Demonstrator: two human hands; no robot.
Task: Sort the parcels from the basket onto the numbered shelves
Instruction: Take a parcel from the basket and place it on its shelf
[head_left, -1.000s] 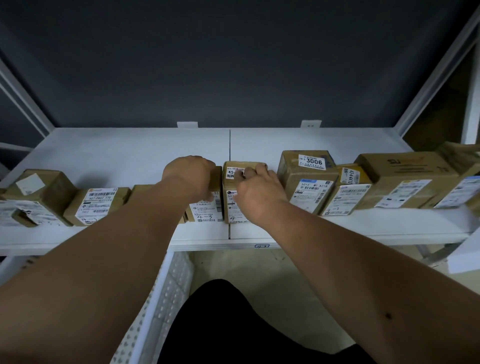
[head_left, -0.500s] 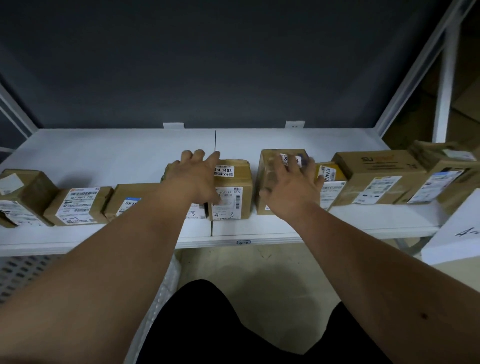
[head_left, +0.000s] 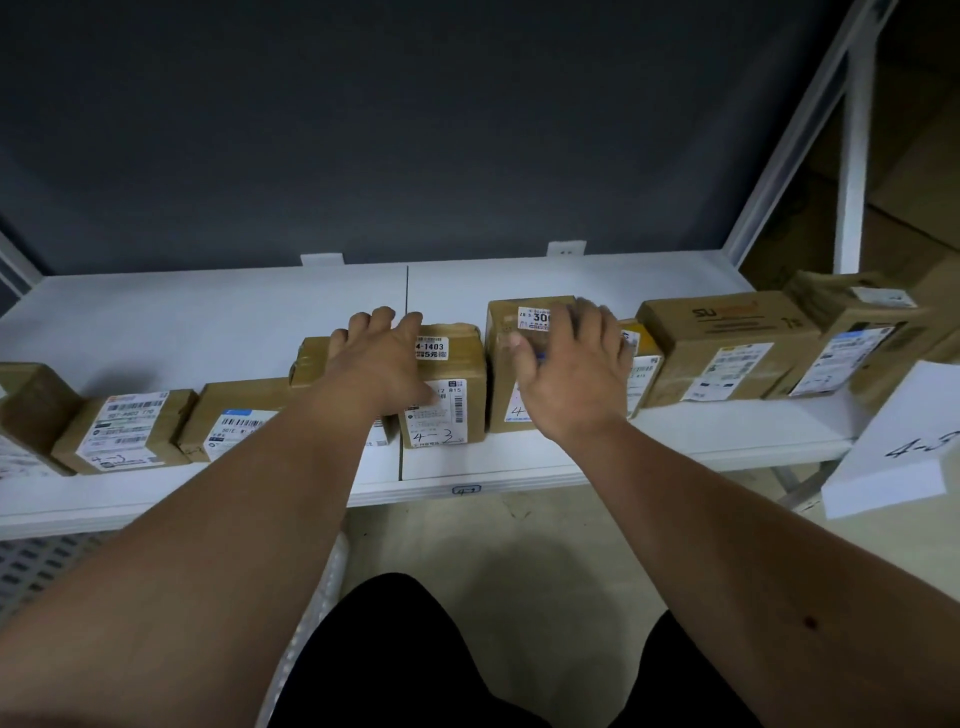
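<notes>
1. Parcels line the front of a white shelf (head_left: 156, 317), brown boxes with printed labels, several marked "4-3" by hand.
2. Left hand (head_left: 376, 364) lies flat, fingers spread, over a low parcel (head_left: 311, 358), its thumb side touching the "4-1403" parcel (head_left: 449, 387) just right of it.
3. Right hand (head_left: 569, 374) rests with fingers extended on the "300" parcel (head_left: 506, 358); its far fingers are blurred.
4. Right of that hand sit a yellow-labelled parcel (head_left: 644, 366), a larger "SU" box (head_left: 727, 348) and a tilted box (head_left: 857, 338).
5. Left of the left hand stand 3 more parcels (head_left: 124, 431).
6. Shelf edge tag (head_left: 466, 489) sits below, between the wrists.
</notes>
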